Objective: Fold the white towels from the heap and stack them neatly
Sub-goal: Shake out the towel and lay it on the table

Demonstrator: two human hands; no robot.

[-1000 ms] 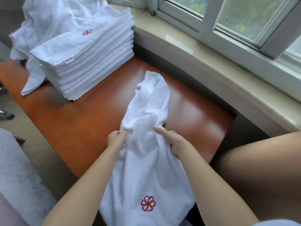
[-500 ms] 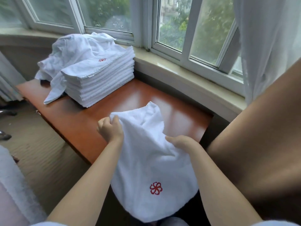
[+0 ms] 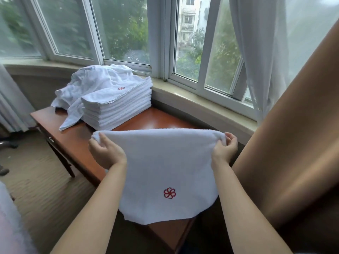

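Note:
A white towel with a red flower emblem hangs spread out in the air above the near part of the wooden table. My left hand grips its upper left corner and my right hand pinches its upper right corner. Its top edge is pulled taut between them. At the far left of the table stands a neat stack of folded white towels. Behind and beside that stack lies the loose heap of white towels.
A window sill runs along the table's far side under large windows. A sheer curtain hangs at the right, with a brown padded surface below it. Carpet floor lies to the left, past the table's edge.
My hands have moved apart and up, and the bunched towel is now spread wide and held by its two top corners. The view has tilted up toward the windows.

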